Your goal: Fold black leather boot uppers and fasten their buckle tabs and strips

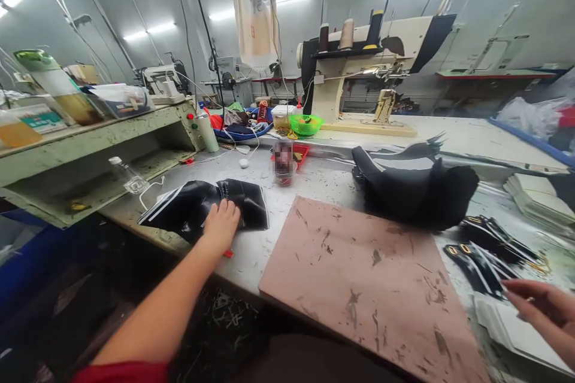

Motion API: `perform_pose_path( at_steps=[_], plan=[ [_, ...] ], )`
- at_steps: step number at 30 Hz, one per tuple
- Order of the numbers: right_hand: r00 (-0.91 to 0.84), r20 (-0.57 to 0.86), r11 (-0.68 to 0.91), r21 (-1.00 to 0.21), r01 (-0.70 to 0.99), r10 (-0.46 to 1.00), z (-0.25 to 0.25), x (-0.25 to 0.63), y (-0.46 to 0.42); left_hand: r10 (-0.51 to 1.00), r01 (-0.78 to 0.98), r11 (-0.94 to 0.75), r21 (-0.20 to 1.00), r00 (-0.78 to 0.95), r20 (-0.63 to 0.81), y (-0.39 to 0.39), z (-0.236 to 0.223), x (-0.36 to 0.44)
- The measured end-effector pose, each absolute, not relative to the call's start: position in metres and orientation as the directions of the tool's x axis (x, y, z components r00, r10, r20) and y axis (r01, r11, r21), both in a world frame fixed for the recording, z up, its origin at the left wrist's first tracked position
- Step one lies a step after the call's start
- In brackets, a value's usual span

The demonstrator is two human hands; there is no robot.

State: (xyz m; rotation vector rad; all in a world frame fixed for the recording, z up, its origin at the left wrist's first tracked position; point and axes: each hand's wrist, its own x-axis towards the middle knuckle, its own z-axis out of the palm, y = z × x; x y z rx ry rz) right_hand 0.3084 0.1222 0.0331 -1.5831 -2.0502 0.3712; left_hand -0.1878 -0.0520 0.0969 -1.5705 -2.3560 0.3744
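My left hand lies on a glossy black sheet piece with white edge stripes, left of the pink board. Its fingers rest on the surface, slightly bent and gripping nothing visible. A small red object shows beside that wrist. At the right edge, my right hand has thumb and forefinger brought together in a pinch; what is between them is hard to make out. Its fingertips are near black straps with gold-coloured fittings, above a stack of whitish flat pieces.
A scuffed pink board covers the front middle of the bench. Behind it stand a black fabric bundle and a sewing machine with thread cones. A clear bottle, a green basket and a shelf are also around.
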Motion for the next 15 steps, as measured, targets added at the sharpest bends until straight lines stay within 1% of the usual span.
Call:
perform_pose_path(
  at_steps=[1, 3, 6, 8, 9, 11, 12, 13, 14, 15],
  plan=[
    [-0.163, 0.16, 0.225, -0.555, 0.801, 0.974, 0.034, 0.307, 0.108, 0.936, 0.855, 0.332, -0.398, -0.35, 0.028, -0.053, 0.101, -0.194],
    [-0.149, 0.004, 0.117, -0.644, 0.756, 0.989, 0.043, 0.299, 0.087, 0.946, 0.875, 0.272, -0.401, -0.319, -0.054, -0.051, 0.109, -0.203],
    [-0.207, -0.08, 0.09, -0.71, 0.699, 0.975, 0.055, 0.279, 0.07, 0.945, 0.888, 0.242, -0.391, -0.306, -0.111, -0.04, 0.128, -0.205],
    [-0.267, -0.074, 0.118, -0.761, 0.637, 0.961, 0.054, 0.264, 0.062, 0.945, 0.876, 0.261, -0.405, -0.317, -0.075, -0.031, 0.143, -0.196],
    [-0.304, -0.082, 0.123, -0.794, 0.596, 0.949, 0.051, 0.255, 0.057, 0.947, 0.866, 0.281, -0.414, -0.32, -0.025, -0.028, 0.15, -0.186],
    [-0.379, -0.146, 0.058, -0.877, 0.476, 0.914, 0.041, 0.235, 0.047, 0.957, 0.861, 0.289, -0.419, -0.277, 0.091, -0.024, 0.16, -0.155],
    [-0.421, -0.199, -0.018, -0.918, 0.396, 0.885, 0.036, 0.224, 0.041, 0.968, 0.881, 0.244, -0.405, -0.198, 0.154, -0.025, 0.162, -0.133],
    [-0.473, -0.263, -0.123, -0.944, 0.307, 0.841, 0.032, 0.213, 0.035, 0.985, 0.916, 0.129, -0.38, -0.073, 0.156, -0.027, 0.163, -0.11],
    [-0.53, -0.324, -0.244, -0.945, 0.216, 0.784, 0.029, 0.201, 0.029, 0.99, 0.94, -0.055, -0.336, 0.096, 0.107, -0.03, 0.162, -0.085],
    [-0.578, -0.364, -0.357, -0.925, 0.133, 0.73, 0.027, 0.189, 0.023, 0.961, 0.93, -0.251, -0.267, 0.273, 0.048, -0.033, 0.159, -0.061]
  ],
)
